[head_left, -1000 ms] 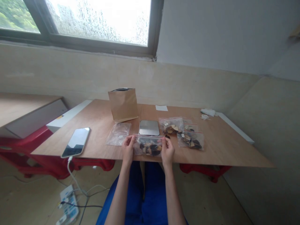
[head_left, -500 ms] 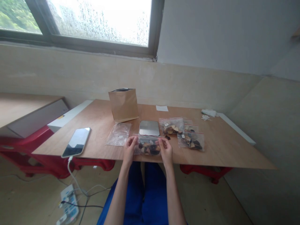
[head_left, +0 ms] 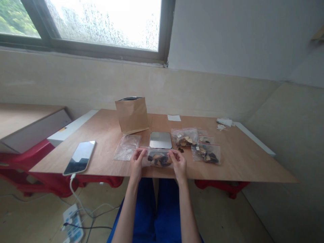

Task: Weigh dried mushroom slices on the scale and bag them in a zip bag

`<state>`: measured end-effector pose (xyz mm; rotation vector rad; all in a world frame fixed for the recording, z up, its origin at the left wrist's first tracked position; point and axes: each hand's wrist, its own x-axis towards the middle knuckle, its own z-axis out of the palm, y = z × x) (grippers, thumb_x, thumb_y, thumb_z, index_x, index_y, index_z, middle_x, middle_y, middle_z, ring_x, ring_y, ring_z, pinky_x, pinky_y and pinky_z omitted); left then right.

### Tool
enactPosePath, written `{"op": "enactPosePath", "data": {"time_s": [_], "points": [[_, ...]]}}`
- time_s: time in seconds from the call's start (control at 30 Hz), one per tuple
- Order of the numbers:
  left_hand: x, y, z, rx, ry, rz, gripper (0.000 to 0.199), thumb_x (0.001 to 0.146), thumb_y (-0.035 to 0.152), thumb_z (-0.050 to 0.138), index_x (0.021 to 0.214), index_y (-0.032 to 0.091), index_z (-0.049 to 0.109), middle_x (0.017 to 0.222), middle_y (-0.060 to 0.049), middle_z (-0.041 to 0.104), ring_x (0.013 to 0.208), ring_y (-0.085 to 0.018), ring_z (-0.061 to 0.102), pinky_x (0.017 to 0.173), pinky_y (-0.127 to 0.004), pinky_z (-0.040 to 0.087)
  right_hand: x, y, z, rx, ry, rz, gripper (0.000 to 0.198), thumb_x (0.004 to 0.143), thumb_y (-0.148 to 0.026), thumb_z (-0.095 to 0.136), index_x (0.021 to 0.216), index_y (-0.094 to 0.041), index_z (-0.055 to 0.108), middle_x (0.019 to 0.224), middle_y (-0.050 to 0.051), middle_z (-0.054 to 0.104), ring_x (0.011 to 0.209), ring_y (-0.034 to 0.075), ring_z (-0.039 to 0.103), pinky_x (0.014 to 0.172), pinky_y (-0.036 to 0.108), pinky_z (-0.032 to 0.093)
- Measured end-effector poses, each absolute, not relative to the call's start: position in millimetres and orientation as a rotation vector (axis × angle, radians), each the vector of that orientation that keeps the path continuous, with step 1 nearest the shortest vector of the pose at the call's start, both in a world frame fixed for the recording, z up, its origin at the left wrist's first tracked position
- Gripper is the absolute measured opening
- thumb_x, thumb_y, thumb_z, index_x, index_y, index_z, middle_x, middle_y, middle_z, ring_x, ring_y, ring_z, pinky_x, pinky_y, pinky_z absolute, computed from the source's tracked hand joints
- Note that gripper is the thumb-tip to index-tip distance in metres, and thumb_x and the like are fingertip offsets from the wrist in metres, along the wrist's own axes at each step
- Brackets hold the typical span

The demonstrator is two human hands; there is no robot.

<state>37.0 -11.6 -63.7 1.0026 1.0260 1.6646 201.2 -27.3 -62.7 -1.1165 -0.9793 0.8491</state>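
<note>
Between my two hands is a clear zip bag (head_left: 160,159) with dark and tan dried slices in it, near the table's front edge. My left hand (head_left: 137,162) pinches its upper left corner, and my right hand (head_left: 179,164) pinches the upper right. Just beyond the bag lies a small scale with a silver plate (head_left: 160,139). Filled zip bags of similar slices (head_left: 186,137) sit to the right of it, and another filled bag (head_left: 207,153) lies nearer. One dark loose piece (head_left: 180,150) rests by my right hand. Left of my left hand lies a flat clear plastic bag (head_left: 127,147).
A brown kraft pouch (head_left: 132,115) stands with its top open behind the flat bag. On the left, a phone (head_left: 80,157) is plugged into a white cable (head_left: 73,184). White paper (head_left: 174,118) and crumpled tissue (head_left: 224,122) lie at the back of the wooden table (head_left: 243,158).
My fingers have shifted slightly along the bag's top edge, and the slices inside look more bunched toward the middle. The whole view has tilted a little; the other things stay put.
</note>
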Motion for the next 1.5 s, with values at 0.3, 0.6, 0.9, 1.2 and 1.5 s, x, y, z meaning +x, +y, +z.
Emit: {"op": "enactPosePath", "data": {"time_s": [0.3,0.6,0.9,1.2,1.5], "points": [[36,-13,-68,1.078,0.977,1.504,0.024,0.073,0.04,0.065,0.079,0.017,0.068,0.08,-0.004,0.066,0.079,-0.016,0.059,0.076,-0.026,0.045,195,-25,-65,-1.124,-0.988,0.912,0.028,0.07,-0.042,0.067,0.082,-0.017,0.065,0.078,0.004,0.07,0.074,0.018,0.064,0.069,0.029,0.05],[37,-16,-64,1.129,1.11,1.57,0.026,0.072,0.043,0.065,0.075,0.017,0.066,0.072,-0.003,0.066,0.072,-0.016,0.06,0.07,-0.026,0.046,192,-26,-65,-1.083,-0.967,0.85,0.019,0.068,-0.035,0.069,0.075,-0.018,0.063,0.074,0.001,0.068,0.07,0.015,0.062,0.067,0.026,0.048],[42,-16,-66,1.107,1.043,1.574,0.023,0.076,0.041,0.062,0.078,0.018,0.063,0.073,0.0,0.065,0.071,-0.013,0.059,0.071,-0.024,0.045,192,-26,-64,-1.075,-1.03,0.972,0.024,0.069,-0.038,0.068,0.081,-0.018,0.067,0.079,0.003,0.07,0.075,0.017,0.065,0.071,0.028,0.05],[44,-18,-60,1.188,1.115,1.574,0.024,0.075,0.042,0.063,0.075,0.018,0.065,0.071,-0.001,0.064,0.069,-0.014,0.058,0.069,-0.025,0.044,190,-28,-62,-1.082,-0.981,0.969,0.02,0.067,-0.037,0.07,0.074,-0.018,0.066,0.076,0.002,0.071,0.073,0.018,0.066,0.072,0.03,0.052],[46,-20,-57,1.127,1.112,1.596,0.024,0.073,0.042,0.064,0.073,0.018,0.066,0.07,-0.001,0.065,0.07,-0.014,0.059,0.069,-0.025,0.046,192,-29,-55,-1.071,-1.011,0.952,0.019,0.067,-0.035,0.07,0.073,-0.018,0.066,0.076,0.002,0.07,0.073,0.017,0.065,0.071,0.029,0.052]]}}
